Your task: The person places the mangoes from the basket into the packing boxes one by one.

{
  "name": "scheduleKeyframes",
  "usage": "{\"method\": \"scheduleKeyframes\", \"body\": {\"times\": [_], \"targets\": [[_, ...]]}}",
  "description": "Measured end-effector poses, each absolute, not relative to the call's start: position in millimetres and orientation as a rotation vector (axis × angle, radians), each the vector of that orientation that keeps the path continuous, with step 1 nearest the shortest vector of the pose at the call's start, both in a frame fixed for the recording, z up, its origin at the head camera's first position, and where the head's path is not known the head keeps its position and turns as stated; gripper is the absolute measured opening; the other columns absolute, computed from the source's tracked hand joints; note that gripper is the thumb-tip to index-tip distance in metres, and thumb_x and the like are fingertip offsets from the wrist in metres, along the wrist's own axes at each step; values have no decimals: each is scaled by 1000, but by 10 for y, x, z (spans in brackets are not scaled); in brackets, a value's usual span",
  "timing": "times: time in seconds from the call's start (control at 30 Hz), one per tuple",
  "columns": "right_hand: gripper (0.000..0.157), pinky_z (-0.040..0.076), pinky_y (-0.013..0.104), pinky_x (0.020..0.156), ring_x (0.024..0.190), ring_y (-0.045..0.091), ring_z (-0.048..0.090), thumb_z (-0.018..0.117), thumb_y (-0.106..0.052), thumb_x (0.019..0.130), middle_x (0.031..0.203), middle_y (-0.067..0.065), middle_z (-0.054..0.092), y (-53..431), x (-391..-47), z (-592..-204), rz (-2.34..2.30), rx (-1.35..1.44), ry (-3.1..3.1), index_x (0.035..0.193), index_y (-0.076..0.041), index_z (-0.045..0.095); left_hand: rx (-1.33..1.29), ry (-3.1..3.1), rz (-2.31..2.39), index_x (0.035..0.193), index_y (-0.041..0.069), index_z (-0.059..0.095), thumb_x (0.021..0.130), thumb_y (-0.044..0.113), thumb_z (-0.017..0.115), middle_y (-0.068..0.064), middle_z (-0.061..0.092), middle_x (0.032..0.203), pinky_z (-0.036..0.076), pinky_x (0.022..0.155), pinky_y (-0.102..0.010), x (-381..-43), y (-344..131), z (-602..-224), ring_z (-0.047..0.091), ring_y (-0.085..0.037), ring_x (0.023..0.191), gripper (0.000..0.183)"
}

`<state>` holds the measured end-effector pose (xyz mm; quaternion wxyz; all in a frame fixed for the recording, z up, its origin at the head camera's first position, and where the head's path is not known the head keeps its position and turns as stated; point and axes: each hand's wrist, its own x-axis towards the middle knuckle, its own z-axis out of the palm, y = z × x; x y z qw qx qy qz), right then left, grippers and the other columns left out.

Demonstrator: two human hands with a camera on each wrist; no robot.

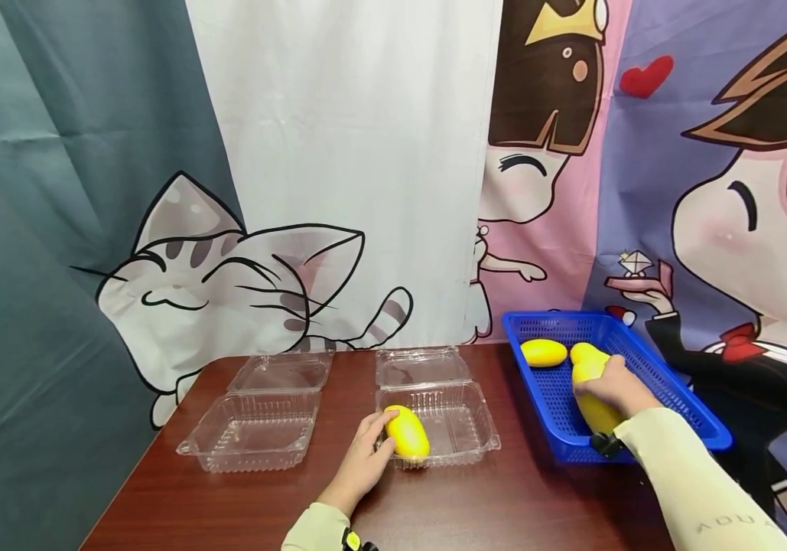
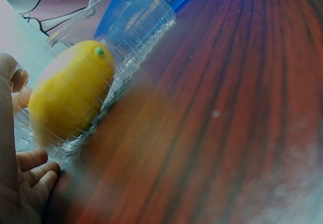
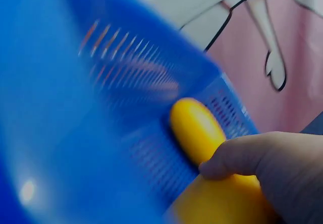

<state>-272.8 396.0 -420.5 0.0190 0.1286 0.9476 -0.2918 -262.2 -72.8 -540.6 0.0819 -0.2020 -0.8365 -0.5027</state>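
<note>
A yellow mango [image 1: 408, 432] with a green stem nub lies in the front left of the right clear plastic container [image 1: 465, 428]. My left hand [image 1: 363, 461] is at that container's left wall, its fingertips close beside the mango. In the left wrist view, the fingers [image 2: 38, 171] curl at the plastic wall, outside the mango. Inside the blue basket [image 1: 550, 440], my right hand [image 1: 616, 389] grips another yellow mango [image 3: 222, 201], with the thumb across its top. Its other fingers are mostly hidden. A further mango [image 1: 543, 353] lies at the basket's back left.
Left of the worked container, a second clear container [image 1: 255, 436] stands with its lid [image 1: 283, 371] folded back. The right container's lid [image 1: 424, 367] is also folded back. A printed curtain [image 1: 365, 153] hangs right behind the brown table [image 1: 469, 509].
</note>
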Motion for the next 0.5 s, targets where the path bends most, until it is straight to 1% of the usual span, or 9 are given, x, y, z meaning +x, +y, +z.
{"method": "scheduleKeyframes", "body": {"times": [0.03,0.13,0.2,0.3,0.37,0.5], "targets": [[97,52,50,73,86,45,57,75,-38,82,100,36,46,3949,-2732,-4179,-946,419,2954,129,18,12,-606,-2497,-1504,139,21,60,96,14,58,-18,48,144,39,106,-59,-2622,-725,-5405,51,-36,130,44],[99,53,55,80,95,50,56,75,-37,85,109,42,44,3877,-2745,-4059,-1110,431,3004,137,15,7,-609,-2490,-1515,139,21,60,96,14,58,-17,48,144,39,105,-59,-2625,-719,-5401,51,-35,130,44],[102,53,57,83,101,53,53,74,-38,88,119,44,41,3813,-2752,-3959,-1211,392,3024,146,10,4,-606,-2485,-1528,139,21,60,96,14,58,-17,48,144,39,106,-59,-2628,-720,-5400,51,-36,130,43],[105,55,57,82,108,54,51,72,-41,90,133,42,37,3691,-2745,-3798,-1301,298,3041,157,0,1,-605,-2484,-1540,139,20,60,96,13,58,-18,47,144,38,106,-60,-2629,-726,-5399,50,-37,131,44],[102,55,56,82,109,53,52,70,-44,91,136,39,39,3606,-2729,-3702,-1321,228,3063,159,-3,5,-606,-2486,-1544,140,21,60,96,14,58,-18,47,144,38,106,-60,-2628,-731,-5397,50,-37,131,44],[97,52,49,80,107,49,52,72,-49,89,133,34,45,3409,-2679,-3569,-1394,227,3099,157,-7,15,-612,-2490,-1535,140,21,59,97,15,58,-18,46,146,38,106,-60,-2624,-736,-5407,49,-38,132,44]]}}
